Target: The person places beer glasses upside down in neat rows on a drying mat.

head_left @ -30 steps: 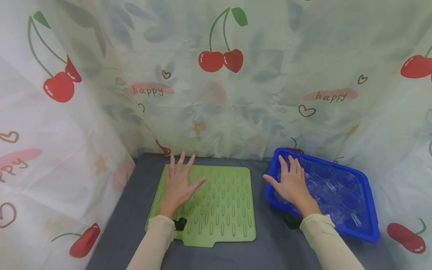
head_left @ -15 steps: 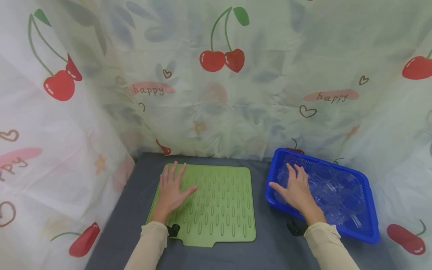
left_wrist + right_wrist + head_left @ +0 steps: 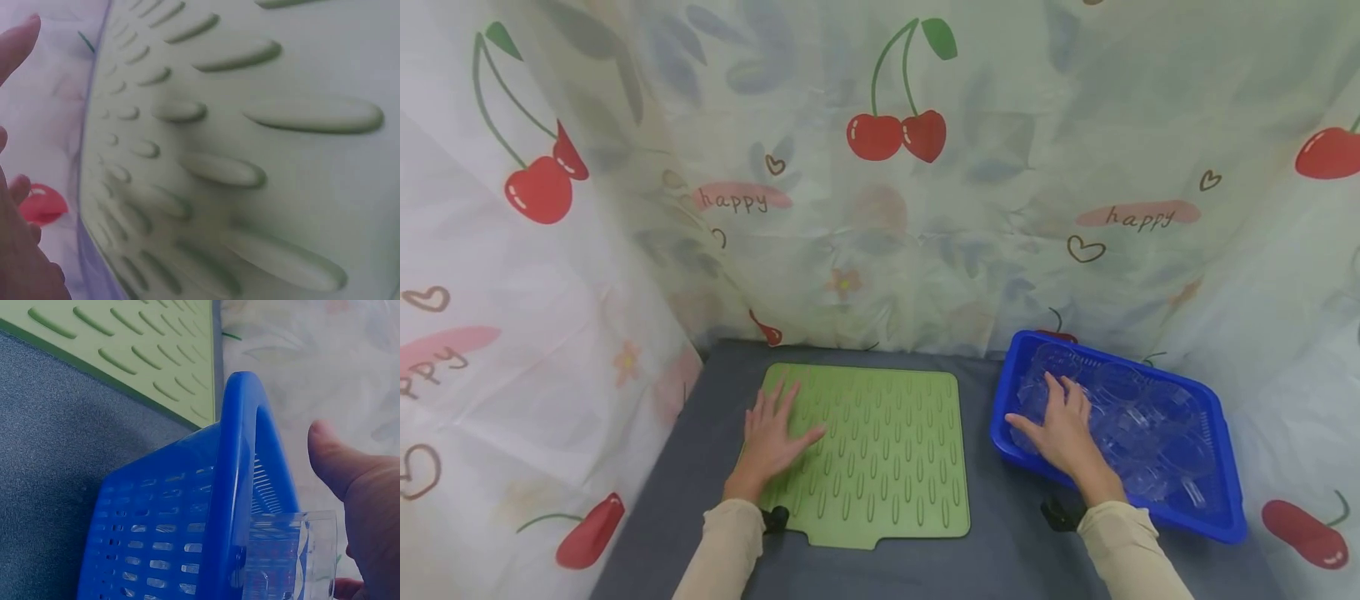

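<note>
A green ridged mat (image 3: pixel 880 450) lies on the dark grey table (image 3: pixel 1000 517); its raised ribs (image 3: pixel 250 169) fill the left wrist view. My left hand (image 3: pixel 772 442) rests flat on the mat's left part with fingers straight and spread. At the right stands a blue slotted basket (image 3: pixel 1221 508) holding several clear plastic cups (image 3: pixel 1157 442). My right hand (image 3: pixel 1060 433) lies over the basket's left end, fingers extended onto the cups. In the right wrist view the thumb (image 3: pixel 340 465) sits above the basket rim (image 3: pixel 240 462), and a clear cup (image 3: pixel 290 556) shows under the palm.
A cherry-printed plastic curtain (image 3: pixel 880 183) walls the table at the back and on both sides. Bare grey table shows between the mat and the basket and along the front edge.
Both hands have drawn back toward me: the left slid down and left along the mat, the right moved slightly nearer over the basket's cups. Neither took hold of anything.
</note>
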Motion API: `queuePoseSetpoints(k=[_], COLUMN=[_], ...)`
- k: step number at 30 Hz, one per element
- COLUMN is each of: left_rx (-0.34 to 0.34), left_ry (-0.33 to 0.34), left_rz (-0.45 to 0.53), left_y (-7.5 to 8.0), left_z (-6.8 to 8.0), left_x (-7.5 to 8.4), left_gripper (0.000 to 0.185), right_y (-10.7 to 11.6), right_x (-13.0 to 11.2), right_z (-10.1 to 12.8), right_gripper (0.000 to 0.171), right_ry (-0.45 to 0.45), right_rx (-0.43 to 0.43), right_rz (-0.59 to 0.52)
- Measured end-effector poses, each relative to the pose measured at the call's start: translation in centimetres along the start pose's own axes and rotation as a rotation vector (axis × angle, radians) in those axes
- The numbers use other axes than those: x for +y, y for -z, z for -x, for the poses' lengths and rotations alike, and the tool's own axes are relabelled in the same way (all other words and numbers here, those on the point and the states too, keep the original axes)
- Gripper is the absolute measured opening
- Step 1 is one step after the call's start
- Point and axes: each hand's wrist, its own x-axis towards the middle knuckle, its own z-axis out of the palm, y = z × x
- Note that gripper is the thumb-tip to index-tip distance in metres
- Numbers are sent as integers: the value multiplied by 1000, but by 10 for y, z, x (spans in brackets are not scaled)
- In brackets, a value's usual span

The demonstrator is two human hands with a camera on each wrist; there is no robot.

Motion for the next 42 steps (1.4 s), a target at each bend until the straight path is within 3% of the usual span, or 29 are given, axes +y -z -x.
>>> queuePoseSetpoints(k=[8,16,22,29,42], left_rx=[-20,-70,-96,-130,-150], left_ry=[43,70,89,82,115], left_rz=[-45,-6,4,-49,-66], left_y=[-2,-11,-17,-25,-23], left_z=[1,3,8,11,16], left_x=[-22,-38,-43,-48,-39], left_gripper=[97,99,101,106,103], right_y=[-4,-4,-5,-6,-4], right_x=[5,11,12,13,9], right_z=[-4,-3,-2,0,-3], right_gripper=[106,91,86,83,84], right_ry=[-23,11,14,-17,-54], right_rx=[-36,1,28,47,126], right_rz=[-20,-16,-10,-15,-53])
